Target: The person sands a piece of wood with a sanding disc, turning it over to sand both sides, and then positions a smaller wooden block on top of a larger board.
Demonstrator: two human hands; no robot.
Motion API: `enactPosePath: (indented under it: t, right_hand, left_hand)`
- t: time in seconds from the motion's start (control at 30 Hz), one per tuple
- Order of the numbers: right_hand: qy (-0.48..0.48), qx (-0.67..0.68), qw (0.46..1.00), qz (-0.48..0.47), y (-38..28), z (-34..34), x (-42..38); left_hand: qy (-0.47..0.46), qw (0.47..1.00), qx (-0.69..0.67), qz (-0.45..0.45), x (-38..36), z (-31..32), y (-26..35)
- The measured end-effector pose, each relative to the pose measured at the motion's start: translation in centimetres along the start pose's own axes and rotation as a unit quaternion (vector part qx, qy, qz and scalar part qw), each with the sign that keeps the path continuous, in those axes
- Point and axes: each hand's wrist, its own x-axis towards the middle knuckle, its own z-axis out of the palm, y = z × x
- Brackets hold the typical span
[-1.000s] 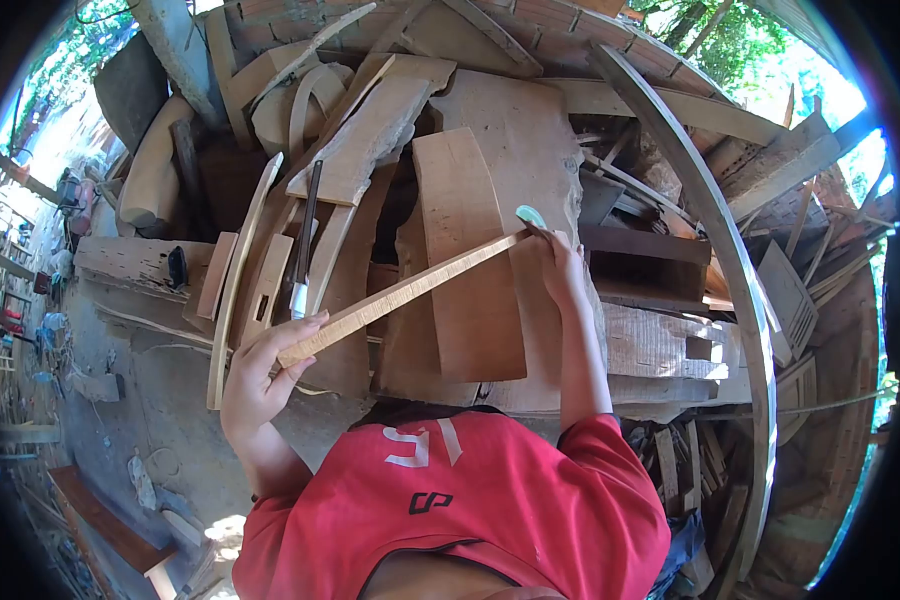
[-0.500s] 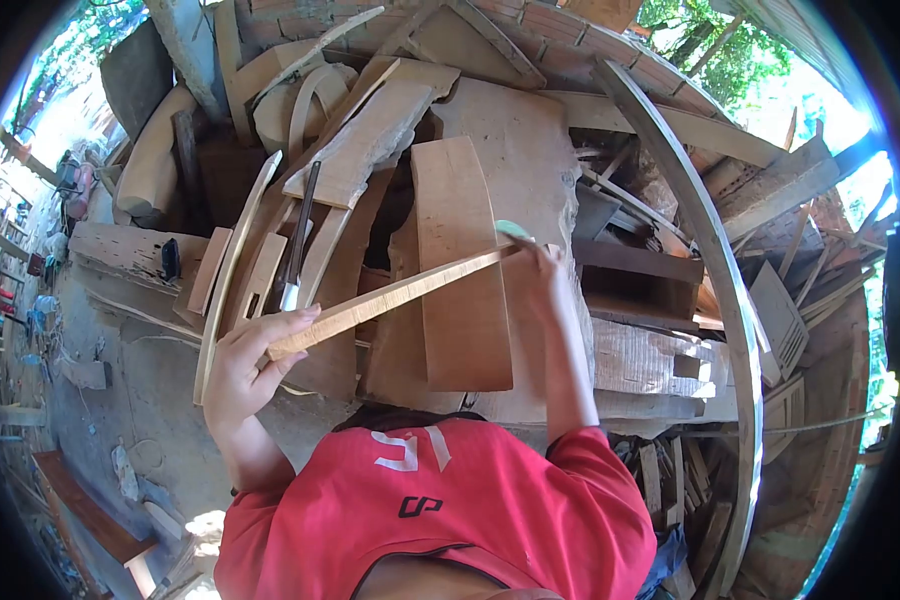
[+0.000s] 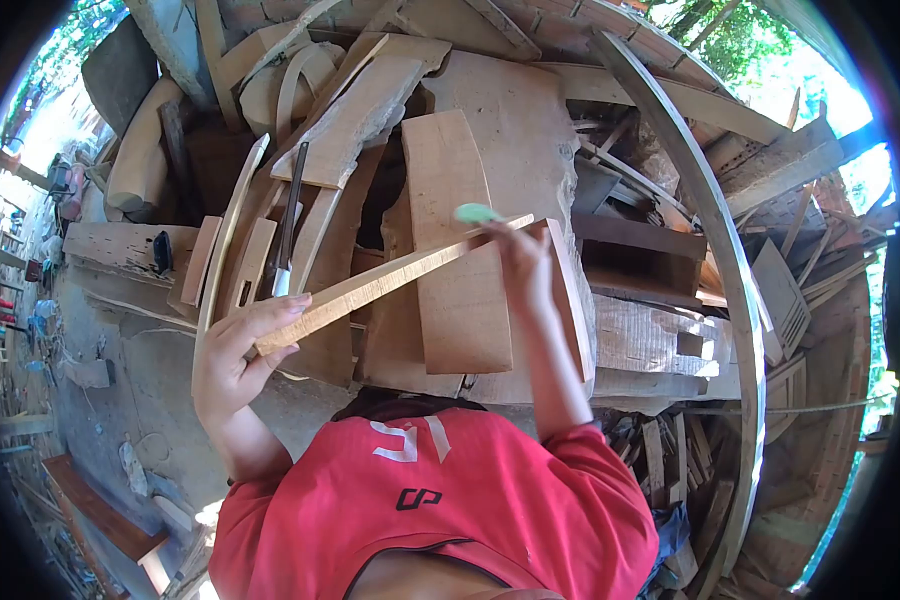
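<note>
My left hand [image 3: 238, 362] is closed round the near left end of a long narrow wooden strip [image 3: 370, 287], thumb below and fingers above. The strip slants up to the right above the bench, its pale grained edge facing me. My right hand [image 3: 522, 262] is closed at the strip's far end, gripping a small green-and-brown piece [image 3: 477, 213]. That piece is blurred and sticks out past the fingers; I cannot tell its kind. Under the strip lies a wide, smooth board [image 3: 462, 325] with one curved side.
A large raw-edged slab [image 3: 505, 95] lies under the boards. Left of it are a dark-handled tool [image 3: 292, 215] and a rough offcut [image 3: 355, 130]. A long curved beam [image 3: 705, 200] arches down the right side. Stacked scrap wood [image 3: 785, 310] lies beyond it.
The green-and-brown piece and my right hand have moved left along the strip, uncovering its far end. My left hand and the strip's near end have shifted slightly left and down.
</note>
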Motion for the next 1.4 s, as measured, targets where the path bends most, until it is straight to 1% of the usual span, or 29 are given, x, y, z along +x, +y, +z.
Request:
enactPosePath:
  t: [0.03,0.1,0.13,0.17,0.23,0.3,0.33,0.37,0.43,0.5,0.53,0.57,0.63,0.7,0.73,0.77,0.8,0.87,0.9,0.93,0.97,1.03,1.1,1.17,1.2,1.23,1.27,1.33,1.4]
  right_hand:
    - [0.033,-0.056,0.992,-0.11,-0.8,1.0,-1.2]
    - [0.033,-0.031,0.993,-0.112,-2.7,1.5,-2.5]
    - [0.032,0.011,0.996,-0.088,-1.2,1.9,-2.5]
    - [0.056,0.011,0.996,-0.069,1.1,2.3,-1.9]
    - [0.087,0.042,0.995,0.034,5.0,2.0,-0.5]
    - [0.07,-0.062,0.986,0.139,7.2,0.2,-0.1]
    - [0.057,-0.129,0.987,0.078,6.9,-0.6,0.1]
    - [0.059,-0.132,0.987,0.075,6.4,-0.6,0.1]
    - [0.069,-0.027,0.997,0.027,4.3,0.6,-0.8]
    - [0.076,0.037,0.994,-0.071,1.1,1.5,-1.9]
    - [0.058,0.067,0.99,-0.11,-0.2,1.7,-2.5]
    - [0.052,0.066,0.989,-0.121,-1.1,1.7,-2.9]
    - [0.041,0.034,0.992,-0.114,0.5,1.5,-2.9]
    - [0.103,-0.011,0.99,-0.091,3.7,1.6,-2.0]
    - [0.08,0.032,0.995,0.059,3.9,0.4,-1.5]
    - [0.054,0.073,0.974,0.207,3.8,-0.5,-1.2]
    - [0.055,0.073,0.975,0.203,4.4,-0.3,-1.3]
    - [0.103,0.022,0.991,0.083,3.9,-0.2,-1.4]
    - [0.057,0.009,0.986,0.159,3.3,0.0,-2.1]
    - [0.069,0.007,0.994,0.079,2.9,0.7,-2.8]
    - [0.083,0.007,0.997,-0.001,2.4,1.2,-3.4]
    - [0.049,0.045,0.997,-0.033,0.5,1.0,-4.0]
    - [0.01,0.066,0.998,-0.021,2.1,0.3,-3.6]
    - [0.009,0.043,0.999,0.003,3.1,-0.4,-2.7]
    - [0.036,0.025,0.999,0.017,4.0,-0.6,-2.2]
    - [0.021,0.023,0.997,0.072,4.9,-0.9,-1.7]
    - [0.034,0.007,0.998,0.061,5.4,-1.3,-1.5]
    - [0.047,-0.006,0.998,0.051,5.6,-1.4,-1.5]
    - [0.064,0.001,0.997,0.042,5.4,-1.2,-1.8]
  left_hand:
    - [-0.002,1.0,0.001,-0.001,0.0,-0.1,-0.1]
    - [-0.006,1.0,0.002,-0.008,-0.5,-0.2,-0.1]
    - [-0.005,1.0,0.003,-0.014,-0.6,-0.2,-0.1]
    - [-0.005,1.0,0.003,-0.019,-0.7,-0.3,-0.2]
    - [-0.002,1.0,-0.003,-0.02,-1.0,-0.1,-0.5]
    - [0.001,1.0,-0.01,-0.014,-1.0,0.1,-0.7]
    - [0.003,1.0,0.001,0.014,-1.0,0.2,-0.8]
    - [0.006,0.999,0.012,0.041,-1.0,0.3,-0.8]
    - [0.013,1.0,0.0,0.026,-1.0,0.4,-0.7]
    - [0.032,0.999,-0.018,-0.003,-1.0,0.5,-0.6]
    - [0.029,0.999,0.003,0.02,-0.9,0.4,-0.9]
    - [0.027,0.999,0.003,0.018,-0.9,0.4,-0.9]
    - [0.013,0.999,0.046,0.024,-1.0,0.2,-0.6]
    - [0.003,0.998,0.051,0.035,-1.0,0.3,-0.2]
    - [-0.004,0.998,0.052,0.046,-1.1,0.4,-0.1]
    - [-0.003,0.997,0.054,0.048,-1.2,0.5,0.0]
    - [-0.002,0.998,0.04,0.056,-1.4,0.6,0.0]
    - [0.004,0.997,0.028,0.066,-1.2,0.9,0.2]
    - [0.015,0.999,0.022,0.045,-1.2,1.0,0.5]
    - [0.024,0.999,0.016,0.022,-1.3,1.0,0.7]
    - [0.025,0.999,0.017,0.021,-1.4,1.1,0.7]
    - [0.015,0.999,0.02,0.031,-1.6,1.1,0.4]
    - [0.021,0.998,0.05,0.036,-1.6,1.1,0.5]
    - [0.028,0.996,0.078,0.044,-1.7,1.1,0.7]
    - [0.041,0.994,0.097,0.042,-1.6,1.2,0.9]
    - [0.055,0.991,0.117,0.041,-1.6,1.2,1.0]
    - [0.057,0.99,0.119,0.043,-1.7,1.1,0.9]
    - [0.033,0.991,0.123,0.036,-2.2,1.0,0.4]
    - [0.048,0.992,0.111,0.027,-2.8,1.3,0.0]
